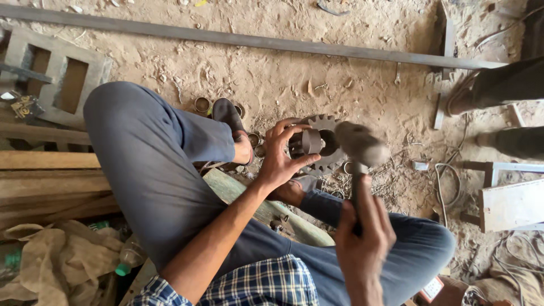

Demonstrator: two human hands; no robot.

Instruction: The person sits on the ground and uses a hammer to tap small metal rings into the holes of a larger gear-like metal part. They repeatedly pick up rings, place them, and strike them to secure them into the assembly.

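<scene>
A dusty dirt floor strewn with metal scraps and shavings fills the frame, and a long grey steel bar crosses it near the top from left to right. In the upper left lies a hollow concrete block, with stacked wooden planks below it at the left edge. The person sits cross-legged in grey trousers, taking up the middle and lower part of the frame, one foot in a dark sandal.

Just right of centre stands the gear, a rusty brown toothed wheel held on edge, its teeth showing along the top and right rim, its dark bore facing the camera. A short grey metal sleeve sits at the bore. The left hand wraps around the gear's left side, fingers curled over the rim and thumb pressing near the sleeve. The right hand, at lower right, is closed in a fist around the handle of a hammer, whose blurred grey head hangs just right of the gear.

Small open metal rings or cups lie on the ground by the sandal; their contents cannot be made out. A green-capped plastic bottle rests beside crumpled cloth at lower left.
</scene>
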